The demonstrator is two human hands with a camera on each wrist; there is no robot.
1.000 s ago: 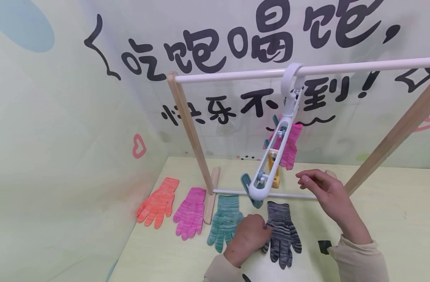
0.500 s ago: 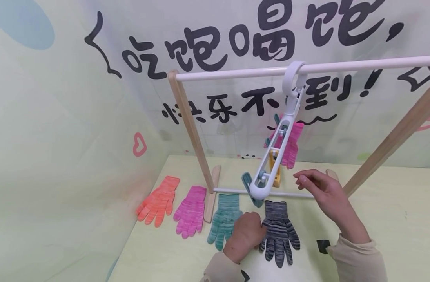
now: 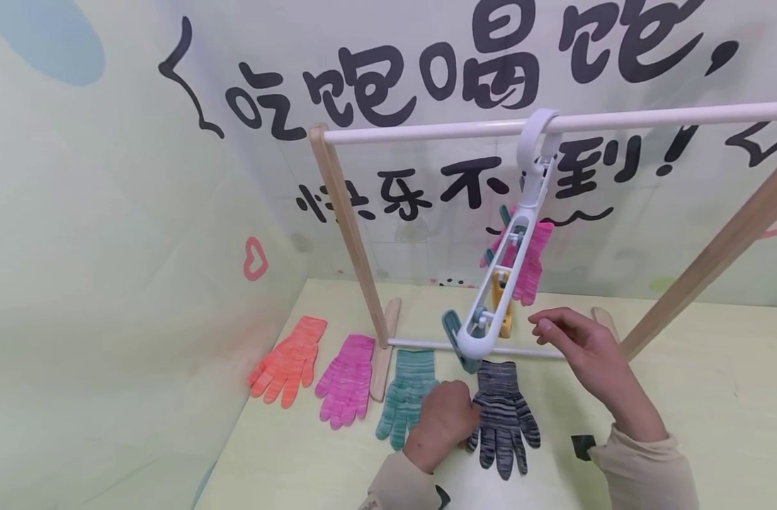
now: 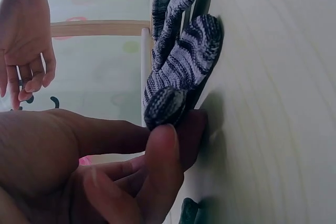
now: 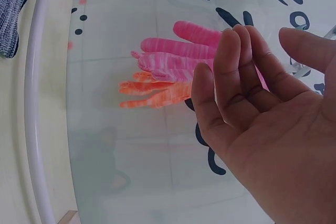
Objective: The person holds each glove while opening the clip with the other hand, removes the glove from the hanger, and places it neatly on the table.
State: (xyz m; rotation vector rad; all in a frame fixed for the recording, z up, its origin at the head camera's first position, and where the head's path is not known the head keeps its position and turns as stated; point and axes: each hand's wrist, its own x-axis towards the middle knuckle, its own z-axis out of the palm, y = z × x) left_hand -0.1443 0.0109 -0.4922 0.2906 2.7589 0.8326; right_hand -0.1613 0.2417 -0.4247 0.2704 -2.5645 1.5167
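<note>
A black-and-grey striped glove (image 3: 503, 418) lies on the table with its cuff toward the back. My left hand (image 3: 444, 419) pinches its left edge; in the left wrist view, thumb and fingers close around the tip of one glove finger (image 4: 166, 106). My right hand (image 3: 576, 343) hovers in the air right of the white hanger (image 3: 490, 312), fingers loosely bent and holding nothing. Teal clips (image 3: 453, 333) and a yellow clip (image 3: 501, 304) are on the hanger. Pink (image 5: 184, 59) and orange (image 5: 163, 93) gloves hang there, beyond my right hand.
Teal (image 3: 407, 386), pink (image 3: 350, 382) and orange (image 3: 292, 361) gloves lie left of the grey one. A rack with wooden posts (image 3: 350, 241) and a white top rod (image 3: 426, 132) carries the hanger. A lettered backdrop stands behind.
The grey striped glove has slid slightly left, along with my left hand. My right hand stays nearly still. The head view has shifted a little.
</note>
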